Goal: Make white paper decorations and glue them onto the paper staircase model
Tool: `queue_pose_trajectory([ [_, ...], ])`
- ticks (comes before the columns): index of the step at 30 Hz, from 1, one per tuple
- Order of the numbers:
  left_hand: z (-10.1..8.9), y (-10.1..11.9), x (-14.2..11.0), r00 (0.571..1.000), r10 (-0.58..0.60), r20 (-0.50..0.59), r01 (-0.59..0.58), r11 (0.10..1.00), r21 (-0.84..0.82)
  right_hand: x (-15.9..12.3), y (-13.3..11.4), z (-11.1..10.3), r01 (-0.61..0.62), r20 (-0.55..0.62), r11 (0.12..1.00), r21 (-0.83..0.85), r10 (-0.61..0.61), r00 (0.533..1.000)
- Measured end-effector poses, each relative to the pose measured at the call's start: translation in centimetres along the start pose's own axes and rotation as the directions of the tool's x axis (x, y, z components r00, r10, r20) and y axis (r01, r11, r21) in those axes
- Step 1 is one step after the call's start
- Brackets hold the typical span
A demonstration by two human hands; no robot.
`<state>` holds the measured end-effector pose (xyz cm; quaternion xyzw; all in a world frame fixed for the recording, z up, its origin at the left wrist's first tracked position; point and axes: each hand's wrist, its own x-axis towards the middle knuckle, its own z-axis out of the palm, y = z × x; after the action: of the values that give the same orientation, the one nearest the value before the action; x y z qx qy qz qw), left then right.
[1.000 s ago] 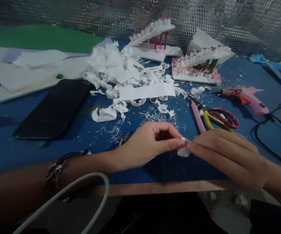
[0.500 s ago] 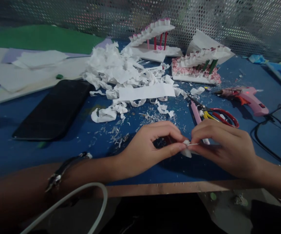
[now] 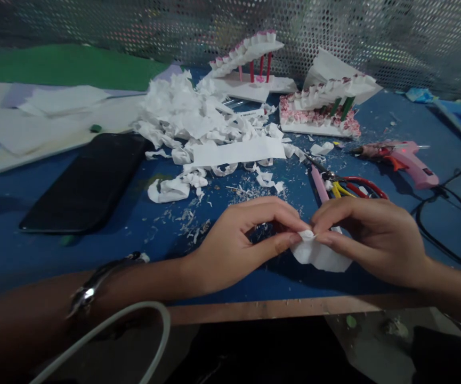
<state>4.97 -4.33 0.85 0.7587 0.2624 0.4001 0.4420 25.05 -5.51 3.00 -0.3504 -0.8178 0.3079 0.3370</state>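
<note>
Between my two hands is a strip of white paper (image 3: 322, 255), its upper edge bunched and rolled at the left end and its lower part hanging down in a wavy flap. My left hand (image 3: 250, 242) pinches the rolled end between thumb and forefinger. My right hand (image 3: 370, 242) is closed with thumb and forefinger on the strip's upper edge, close beside the left fingertips. Just beyond the right hand lie red-handled scissors (image 3: 368, 184) and a pink stick-like tool (image 3: 318, 182), both partly hidden by it.
A heap of crumpled white paper (image 3: 182, 109) and a flat paper strip (image 3: 240, 151) lie ahead. Two small paper-and-board models (image 3: 260, 85) (image 3: 320, 128) stand behind. A pink glue gun (image 3: 410, 160) with a black cord (image 3: 446, 229) is right, a black phone (image 3: 88, 184) left.
The white paper strip has turned so its flap spreads wide below my fingers, where before only a small bit showed. Both hands stay close together, with the fingers slightly shifted.
</note>
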Motion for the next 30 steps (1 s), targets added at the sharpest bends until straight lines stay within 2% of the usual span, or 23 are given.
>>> queue_pose_trajectory([
  [5,0.05,0.05,0.00,0.998,0.051,0.022,-0.052,0.998,0.023,-0.11,0.18,0.37,-0.054,0.000,0.997,0.064,0.054,0.999],
  [10,0.39,-0.34,-0.23,0.996,-0.095,-0.002,0.094,0.987,-0.131,-0.04,0.18,0.62,0.010,-0.019,1.000,0.006,-0.010,1.000],
  [13,0.37,-0.43,-0.16,0.992,-0.124,-0.028,0.121,0.989,-0.082,0.06,0.15,0.65,0.048,-0.018,0.999,-0.017,-0.049,0.999],
  [16,0.25,-0.21,-0.04,0.997,-0.066,-0.038,0.068,0.997,0.040,0.27,0.09,0.64,0.090,-0.039,0.993,-0.079,-0.093,0.995],
  [20,0.12,0.13,-0.07,0.999,0.026,-0.023,-0.022,0.991,0.130,0.45,-0.07,0.66,0.085,-0.072,0.985,-0.153,-0.097,0.993],
  [24,-0.11,0.10,-0.07,0.994,0.107,0.032,-0.111,0.977,0.182,0.32,-0.24,0.69,0.081,-0.049,0.976,-0.203,-0.092,0.994],
  [30,-0.31,0.02,0.16,0.986,0.129,0.103,-0.147,0.970,0.194,0.04,-0.30,0.79,0.074,-0.025,0.974,-0.216,-0.081,0.996],
])
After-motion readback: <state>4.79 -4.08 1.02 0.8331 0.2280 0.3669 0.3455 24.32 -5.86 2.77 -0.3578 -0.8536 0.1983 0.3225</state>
